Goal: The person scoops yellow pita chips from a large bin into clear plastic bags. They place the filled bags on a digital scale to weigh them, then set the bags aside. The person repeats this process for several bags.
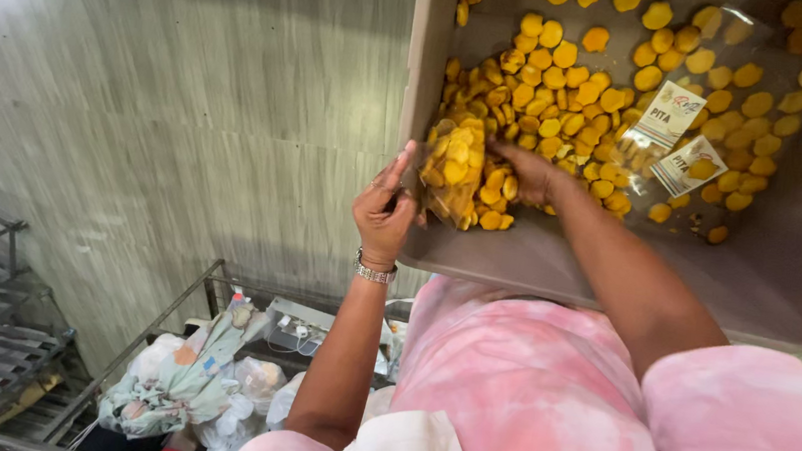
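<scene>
Left hand (pixel 385 209) is gripping the clear bag (pixel 454 176) of yellow chips, right hand (pixel 526 172) is closing on more — bag partly filled, many chips (pixel 576 104) lying loose in the tray (pixel 558 264).

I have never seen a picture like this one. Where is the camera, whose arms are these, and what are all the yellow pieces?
There is one picture, taken by a camera worn on a person's head, looking down. So the two arms are the person's own, above a pink and white shirt.

In front is a big grey tub with many small, round, yellow-orange slices in it, like chips. Two small printed paper labels lie among them.

The left hand, with a metal watch on the wrist, holds up a clear bag already filled with slices, at the tub's edge. The right hand is in the pile beside the bag; its fingers are partly hidden.

Lower left stands a metal rack with bundled bags on it.
</scene>
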